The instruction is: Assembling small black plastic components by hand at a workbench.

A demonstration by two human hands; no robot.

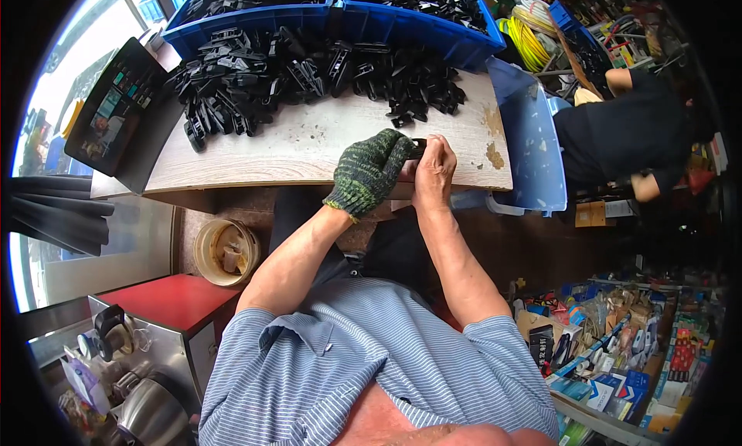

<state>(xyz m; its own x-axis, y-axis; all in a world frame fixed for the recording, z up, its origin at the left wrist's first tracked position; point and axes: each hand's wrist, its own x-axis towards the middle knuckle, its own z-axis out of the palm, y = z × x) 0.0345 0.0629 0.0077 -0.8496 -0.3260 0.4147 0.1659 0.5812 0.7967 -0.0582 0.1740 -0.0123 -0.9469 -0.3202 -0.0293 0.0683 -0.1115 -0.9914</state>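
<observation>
My left hand [371, 170], in a green and black knit glove, closes around one end of a small black plastic part [418, 147] at the table's front edge. From the other side my bare right hand [435, 170] grips the same part. Most of it is hidden between my fingers, so its exact kind does not show. Just beyond my hands, a long pile of similar black plastic parts [309, 79] spreads over the pale wooden table [301, 148].
Two blue crates [255, 18] of black parts stand behind the pile. A tablet [116, 110] leans at the left. A light-blue bin [533, 144] adjoins the table's right end, near another person [626, 133]. Below sits a round bucket [207, 249].
</observation>
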